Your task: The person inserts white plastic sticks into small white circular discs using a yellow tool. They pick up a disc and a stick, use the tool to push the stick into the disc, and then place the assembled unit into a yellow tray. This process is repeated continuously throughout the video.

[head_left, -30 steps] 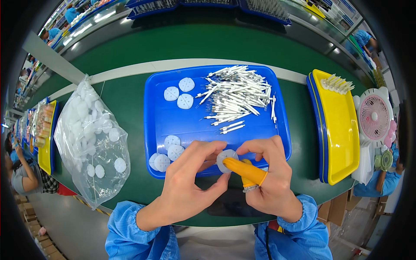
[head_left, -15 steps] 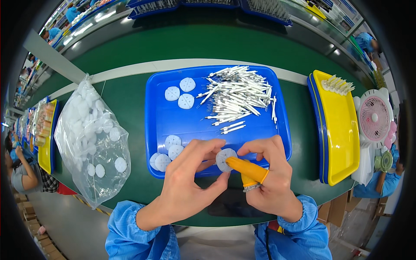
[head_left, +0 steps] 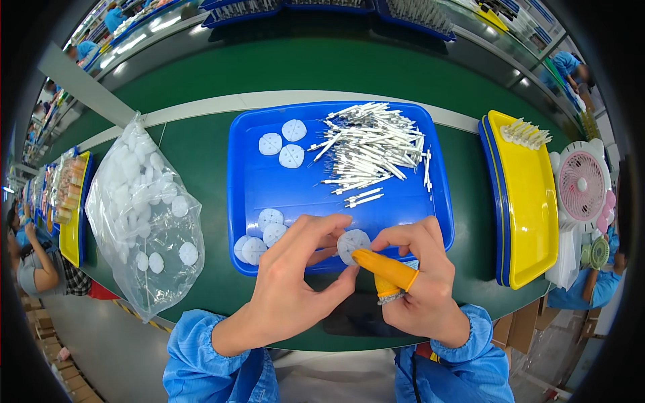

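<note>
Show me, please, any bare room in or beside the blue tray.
Green table is bare between blue tray and tray stack, and between blue tray and plastic bag. Inside, room lies between upper discs and lower discs. White rods crowd the far right; left hand and right hand, the near edge.

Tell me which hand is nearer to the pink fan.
Right. The right hand is left of the pink fan; the left hand is farther left, beyond the right hand.
</note>
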The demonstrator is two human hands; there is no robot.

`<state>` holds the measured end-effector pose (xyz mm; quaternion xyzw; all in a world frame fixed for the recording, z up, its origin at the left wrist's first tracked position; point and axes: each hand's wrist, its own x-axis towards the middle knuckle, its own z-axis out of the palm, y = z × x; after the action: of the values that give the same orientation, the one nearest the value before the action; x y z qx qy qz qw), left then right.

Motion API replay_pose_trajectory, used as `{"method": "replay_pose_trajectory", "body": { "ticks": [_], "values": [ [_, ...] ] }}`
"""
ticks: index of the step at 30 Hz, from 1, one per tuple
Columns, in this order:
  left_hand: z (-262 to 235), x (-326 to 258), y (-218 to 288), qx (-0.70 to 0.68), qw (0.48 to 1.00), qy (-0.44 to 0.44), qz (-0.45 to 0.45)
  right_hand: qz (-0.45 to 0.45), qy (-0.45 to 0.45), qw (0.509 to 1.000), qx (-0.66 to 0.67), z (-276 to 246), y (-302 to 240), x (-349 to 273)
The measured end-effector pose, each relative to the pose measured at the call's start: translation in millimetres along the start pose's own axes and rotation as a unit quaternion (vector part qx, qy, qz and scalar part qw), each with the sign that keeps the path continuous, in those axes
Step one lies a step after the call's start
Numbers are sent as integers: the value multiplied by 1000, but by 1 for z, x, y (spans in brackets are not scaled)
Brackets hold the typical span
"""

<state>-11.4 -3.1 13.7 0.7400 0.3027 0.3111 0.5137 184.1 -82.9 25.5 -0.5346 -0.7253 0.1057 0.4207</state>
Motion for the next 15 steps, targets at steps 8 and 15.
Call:
{"method": "replay_pose_trajectory", "body": {
  "ticks": [8,15],
  "values": [
    [0,0,-1,-2,1000,0,4,11,0,1000,11,1,0,-3],
    [0,0,0,-4,1000,0,4,25,-7,1000,-16,0,0,0]
  ]
}}
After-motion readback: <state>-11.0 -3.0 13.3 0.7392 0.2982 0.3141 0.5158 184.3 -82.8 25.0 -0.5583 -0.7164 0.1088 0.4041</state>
